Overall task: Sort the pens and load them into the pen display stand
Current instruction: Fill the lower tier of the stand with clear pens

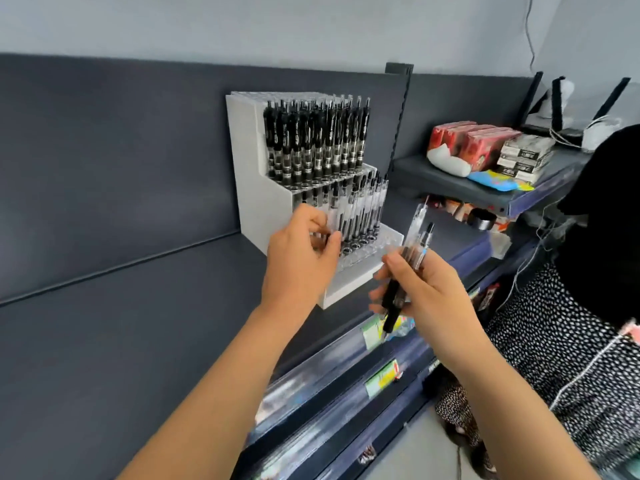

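A white stepped pen display stand (pixel 250 181) stands on the dark grey shelf (pixel 104 323). Its top tier is packed with black pens (pixel 317 136); the middle tier holds several clear-barrelled pens (pixel 363 209). The front tier (pixel 360 271) shows empty holes. My left hand (pixel 303 258) pinches a clear pen (pixel 330 216) at the left end of the middle tier. My right hand (pixel 420 289) grips a bundle of several pens (pixel 407 268), black and clear, held slanted just right of the stand's front.
A second shelf at the right carries red boxes (pixel 467 143), stacked packs (pixel 526 157) and a router (pixel 568 112). A person in a dotted dress (pixel 571 358) stands close at the right. Price-tag rails (pixel 346 386) run along the shelf fronts below.
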The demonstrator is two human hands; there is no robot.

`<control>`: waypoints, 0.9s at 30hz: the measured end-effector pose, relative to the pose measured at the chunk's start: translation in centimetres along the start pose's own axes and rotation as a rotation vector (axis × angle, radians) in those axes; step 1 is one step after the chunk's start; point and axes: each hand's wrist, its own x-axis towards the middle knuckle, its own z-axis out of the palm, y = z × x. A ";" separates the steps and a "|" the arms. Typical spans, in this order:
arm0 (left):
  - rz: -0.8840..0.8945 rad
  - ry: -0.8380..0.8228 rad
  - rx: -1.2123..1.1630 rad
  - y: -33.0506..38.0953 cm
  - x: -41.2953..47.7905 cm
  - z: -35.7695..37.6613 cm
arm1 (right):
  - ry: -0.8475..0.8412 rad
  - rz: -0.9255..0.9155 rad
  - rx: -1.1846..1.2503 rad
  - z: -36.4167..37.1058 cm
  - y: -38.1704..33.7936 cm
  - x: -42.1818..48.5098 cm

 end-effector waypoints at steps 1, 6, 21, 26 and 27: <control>0.010 0.010 0.016 -0.1 0.8 0.8 | -0.012 -0.002 -0.011 -0.3 0.0 1.3; 0.090 0.087 0.037 0.1 4.0 3.5 | -0.049 -0.048 -0.069 -1.9 0.2 6.8; -0.030 0.210 0.288 1.6 4.7 6.5 | -0.348 -0.147 -0.033 -4.0 1.7 14.3; -0.119 0.261 0.360 1.9 4.8 6.4 | -0.423 -0.133 0.019 -4.4 2.6 15.1; -0.122 0.264 0.366 2.1 4.7 6.4 | -0.438 -0.129 0.025 -4.4 2.9 15.1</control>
